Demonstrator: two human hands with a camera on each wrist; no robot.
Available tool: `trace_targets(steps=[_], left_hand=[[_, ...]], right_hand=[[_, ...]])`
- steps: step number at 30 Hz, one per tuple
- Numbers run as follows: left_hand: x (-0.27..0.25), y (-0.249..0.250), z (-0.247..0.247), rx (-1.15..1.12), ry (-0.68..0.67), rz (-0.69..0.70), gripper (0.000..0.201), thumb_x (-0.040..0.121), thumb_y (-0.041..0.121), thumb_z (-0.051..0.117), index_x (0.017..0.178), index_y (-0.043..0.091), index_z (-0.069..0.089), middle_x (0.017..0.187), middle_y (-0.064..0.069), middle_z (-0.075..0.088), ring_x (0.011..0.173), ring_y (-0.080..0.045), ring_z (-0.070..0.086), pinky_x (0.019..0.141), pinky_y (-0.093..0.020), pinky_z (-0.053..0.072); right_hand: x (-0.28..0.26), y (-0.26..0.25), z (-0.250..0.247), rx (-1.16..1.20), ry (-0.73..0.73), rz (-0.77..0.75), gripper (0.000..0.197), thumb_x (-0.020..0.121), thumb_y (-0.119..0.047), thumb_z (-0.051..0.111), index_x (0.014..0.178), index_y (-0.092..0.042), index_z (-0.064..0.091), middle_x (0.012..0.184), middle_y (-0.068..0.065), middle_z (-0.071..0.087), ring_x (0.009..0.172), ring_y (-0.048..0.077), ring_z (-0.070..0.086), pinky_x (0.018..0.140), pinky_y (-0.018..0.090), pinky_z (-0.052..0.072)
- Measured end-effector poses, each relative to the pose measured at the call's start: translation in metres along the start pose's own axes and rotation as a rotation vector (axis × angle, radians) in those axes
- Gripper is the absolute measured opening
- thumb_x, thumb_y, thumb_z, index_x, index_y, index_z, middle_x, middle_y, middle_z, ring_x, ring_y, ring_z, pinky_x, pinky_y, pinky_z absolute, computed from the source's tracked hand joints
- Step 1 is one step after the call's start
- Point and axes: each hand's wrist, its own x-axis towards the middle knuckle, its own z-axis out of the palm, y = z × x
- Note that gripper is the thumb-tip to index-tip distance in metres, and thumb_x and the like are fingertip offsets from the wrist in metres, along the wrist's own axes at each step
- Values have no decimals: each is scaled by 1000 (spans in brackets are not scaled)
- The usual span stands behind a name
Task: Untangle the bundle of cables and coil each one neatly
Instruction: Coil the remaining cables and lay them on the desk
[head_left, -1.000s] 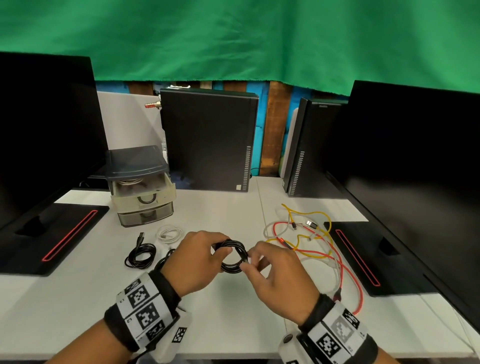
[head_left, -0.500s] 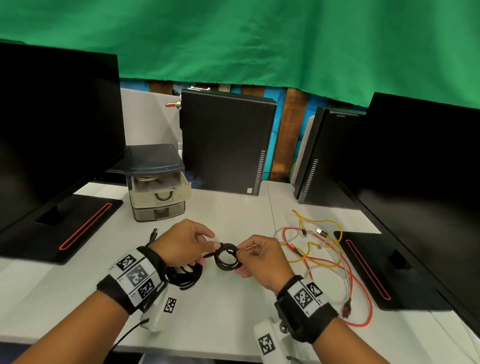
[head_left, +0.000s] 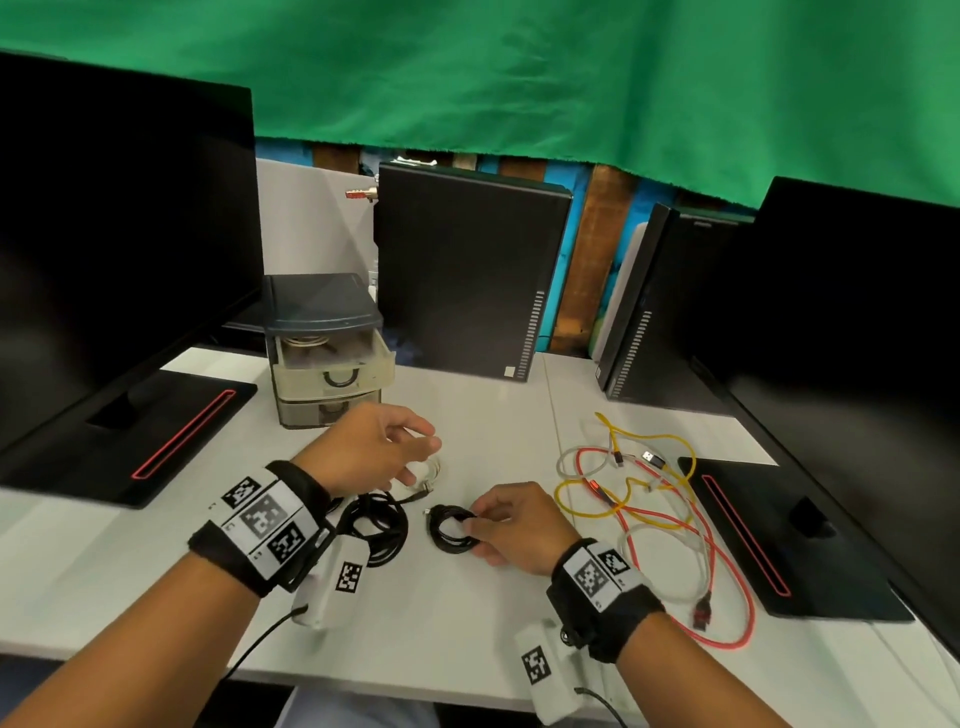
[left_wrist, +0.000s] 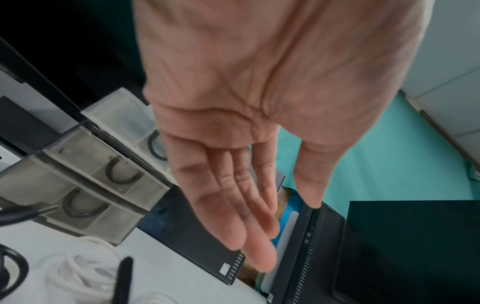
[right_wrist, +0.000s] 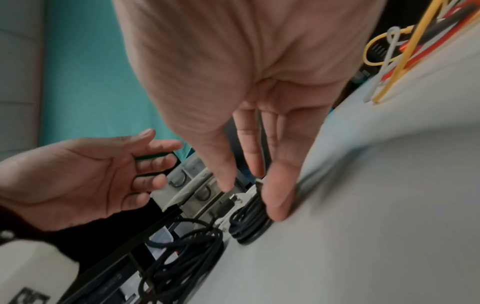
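Note:
A small black coiled cable lies on the white table, and my right hand pinches its right edge between thumb and nearly straight fingers. My left hand hovers open and empty above a white coiled cable. A larger black coil lies just left of the small one, partly under my left wrist. Loose yellow, red and white cables lie tangled to the right.
A small plastic drawer unit stands behind my left hand, its top drawer pulled out. Black monitor bases flank the work area. Two black computer towers stand at the back.
My left hand has let go of the small black coil and lifted away to the back left, now open. My right hand has brought the coil down onto the table.

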Motion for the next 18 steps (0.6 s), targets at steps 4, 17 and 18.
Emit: trace_targets(steps=[4, 17, 18], left_hand=[[-4, 4, 12, 1, -44, 21, 16, 94, 33, 66, 108, 27, 68, 94, 1, 75, 75, -13, 75, 64, -26, 57], [39, 51, 178, 17, -335, 2, 11, 92, 23, 66, 83, 19, 71, 71, 1, 65, 50, -12, 61, 48, -18, 43], [43, 53, 194, 56, -356, -2, 13, 92, 25, 66, 82, 18, 70, 70, 0, 64, 48, -12, 60, 46, -18, 42]], right_hand=[[-14, 11, -22, 24, 16, -18, 20, 89, -18, 74, 104, -9, 65, 103, 15, 69, 72, 22, 68, 55, 28, 54], [-73, 13, -155, 294, 522, -128, 10, 92, -17, 69, 86, -10, 71, 84, 12, 74, 60, 18, 66, 48, 25, 48], [-75, 10, -162, 327, 553, -145, 11, 92, -17, 69, 86, -8, 70, 83, 13, 74, 60, 19, 65, 49, 25, 48]])
